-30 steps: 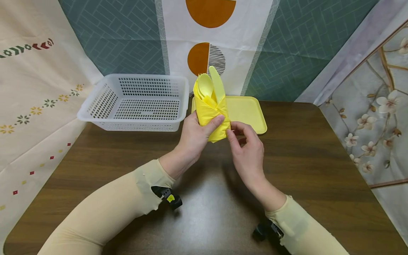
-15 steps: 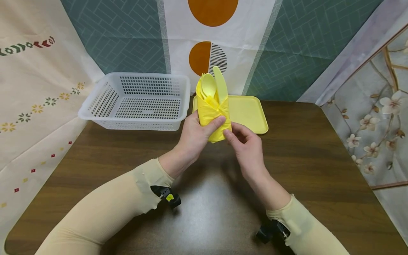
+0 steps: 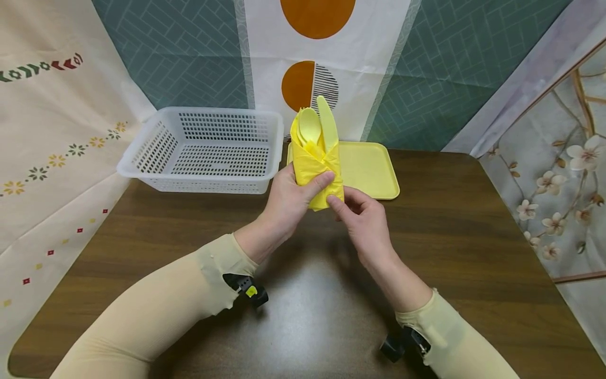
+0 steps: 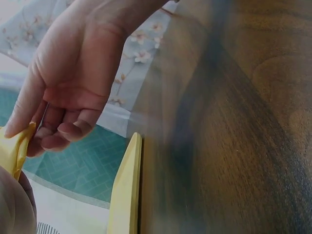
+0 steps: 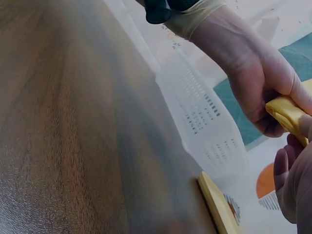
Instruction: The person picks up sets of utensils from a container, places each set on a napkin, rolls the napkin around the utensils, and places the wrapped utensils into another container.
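A folded yellow napkin [image 3: 310, 173] wraps a set of yellow cutlery and is held upright above the table. From its top stick a spoon [image 3: 310, 126] and a knife [image 3: 327, 123]; the tips of a fork [image 3: 301, 111] show behind the spoon. My left hand [image 3: 290, 202] grips the napkin from the left, thumb across its front. My right hand [image 3: 366, 221] pinches the lower right corner between thumb and fingers. In the right wrist view, the napkin's folded lower end [image 5: 285, 112] shows between both hands.
A white perforated plastic basket [image 3: 213, 184] stands at the back left of the wooden table [image 3: 464, 237]. Behind the napkin lies a yellow tray [image 3: 371, 171], partly hidden by it. Patterned cloths hang at the back and both sides.
My right thumb has slid leftward from the napkin's right edge onto its lower front. My left hand keeps its grip, and the bundle has barely shifted.
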Available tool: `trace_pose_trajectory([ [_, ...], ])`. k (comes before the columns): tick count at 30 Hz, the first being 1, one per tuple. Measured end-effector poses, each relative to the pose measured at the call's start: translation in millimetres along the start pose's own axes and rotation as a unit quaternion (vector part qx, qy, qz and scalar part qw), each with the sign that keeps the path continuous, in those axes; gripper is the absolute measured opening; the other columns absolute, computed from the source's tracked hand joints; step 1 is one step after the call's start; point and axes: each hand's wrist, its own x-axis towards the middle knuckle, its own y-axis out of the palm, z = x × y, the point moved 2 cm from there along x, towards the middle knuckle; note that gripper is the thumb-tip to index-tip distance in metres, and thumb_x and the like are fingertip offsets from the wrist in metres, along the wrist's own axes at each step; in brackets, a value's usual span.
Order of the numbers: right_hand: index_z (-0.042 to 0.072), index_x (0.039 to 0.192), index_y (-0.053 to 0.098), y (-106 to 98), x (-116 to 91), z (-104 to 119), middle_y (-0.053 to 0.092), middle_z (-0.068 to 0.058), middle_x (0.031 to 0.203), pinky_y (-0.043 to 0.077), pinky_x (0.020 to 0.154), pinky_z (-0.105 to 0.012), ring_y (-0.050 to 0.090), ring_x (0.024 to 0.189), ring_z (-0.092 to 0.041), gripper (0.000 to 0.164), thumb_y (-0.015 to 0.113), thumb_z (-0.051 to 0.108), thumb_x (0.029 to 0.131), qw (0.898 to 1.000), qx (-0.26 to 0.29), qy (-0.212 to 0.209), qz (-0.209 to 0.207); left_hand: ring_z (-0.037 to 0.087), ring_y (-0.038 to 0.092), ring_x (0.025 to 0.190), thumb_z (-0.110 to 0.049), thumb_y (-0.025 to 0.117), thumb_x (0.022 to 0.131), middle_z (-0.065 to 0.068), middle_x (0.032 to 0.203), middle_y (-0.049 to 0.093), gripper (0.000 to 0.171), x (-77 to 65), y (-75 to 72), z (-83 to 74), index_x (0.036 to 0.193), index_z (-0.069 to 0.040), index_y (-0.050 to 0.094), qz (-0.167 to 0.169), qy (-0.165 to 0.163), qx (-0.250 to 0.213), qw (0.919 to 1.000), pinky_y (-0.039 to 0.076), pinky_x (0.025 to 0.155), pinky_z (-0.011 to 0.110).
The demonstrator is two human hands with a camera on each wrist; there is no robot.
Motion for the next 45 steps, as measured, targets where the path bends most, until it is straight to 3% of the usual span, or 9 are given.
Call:
trace_pose_trajectory([
  [6, 0.008, 0.131, 0.08, -4.1, 2.1, 1.9, 0.071, -0.011, 0.104, 0.055, 0.08, -0.029, 0.06, 0.088, -0.025, 0.036, 0.084, 0.03, 0.101, 1.0, -0.025, 0.013, 0.009, 0.028, 0.072, 0.119, -0.016, 0.084, 0.1, 0.008, 0.133, 0.071, 0.049, 3.7, -4.0, -4.2, 0.143, -0.008, 0.063, 0.044, -0.013, -0.002, 0.9989, 0.06, 0.102, 0.041],
  [12, 0.003, 0.125, 0.081, -9.0, 4.7, 1.2, 0.066, -0.008, 0.092, 0.052, 0.079, -0.029, 0.059, 0.087, -0.024, 0.033, 0.084, 0.027, 0.102, 0.999, -0.024, 0.025, 0.014, 0.029, 0.071, 0.118, -0.008, 0.086, 0.097, 0.01, 0.132, 0.07, 0.052, 7.2, -9.5, -9.8, 0.142, -0.007, 0.061, 0.088, -0.034, 0.037, 0.9948, 0.059, 0.103, 0.043],
  [25, 0.001, 0.117, 0.082, -11.2, 4.9, 0.9, 0.065, -0.005, 0.087, 0.052, 0.077, -0.03, 0.06, 0.085, -0.024, 0.03, 0.085, 0.025, 0.1, 0.999, -0.029, 0.028, 0.02, 0.028, 0.071, 0.114, -0.006, 0.09, 0.092, 0.01, 0.128, 0.071, 0.055, 8.8, -11.7, -14.7, 0.139, -0.007, 0.061, 0.094, -0.047, 0.077, 0.9914, 0.059, 0.101, 0.042],
  [33, 0.0, 0.116, 0.083, -9.2, 5.3, 1.1, 0.066, -0.004, 0.086, 0.053, 0.076, -0.029, 0.061, 0.086, -0.024, 0.029, 0.086, 0.023, 0.099, 0.999, -0.026, 0.029, 0.026, 0.03, 0.073, 0.113, -0.005, 0.089, 0.093, 0.011, 0.127, 0.073, 0.051, 10.0, -14.7, -17.6, 0.137, -0.006, 0.064, 0.11, -0.06, 0.065, 0.99, 0.06, 0.1, 0.041],
  [40, 0.003, 0.121, 0.083, -6.0, 3.7, 2.4, 0.069, -0.01, 0.094, 0.056, 0.077, -0.029, 0.062, 0.089, -0.028, 0.032, 0.087, 0.026, 0.098, 0.998, -0.053, 0.008, 0.026, 0.031, 0.072, 0.117, -0.007, 0.089, 0.094, 0.011, 0.13, 0.071, 0.054, 11.3, -19.2, -18.7, 0.14, -0.008, 0.061, 0.12, -0.066, 0.06, 0.9887, 0.059, 0.102, 0.043],
  [45, 0.008, 0.133, 0.079, -6.1, 2.5, 1.6, 0.074, -0.01, 0.108, 0.058, 0.082, -0.028, 0.065, 0.098, -0.029, 0.041, 0.087, 0.028, 0.099, 0.995, -0.094, -0.016, 0.041, 0.031, 0.071, 0.115, -0.006, 0.088, 0.094, 0.012, 0.129, 0.071, 0.053, 14.8, -23.9, -22.0, 0.139, -0.006, 0.061, 0.106, -0.064, 0.072, 0.9897, 0.06, 0.101, 0.042],
])
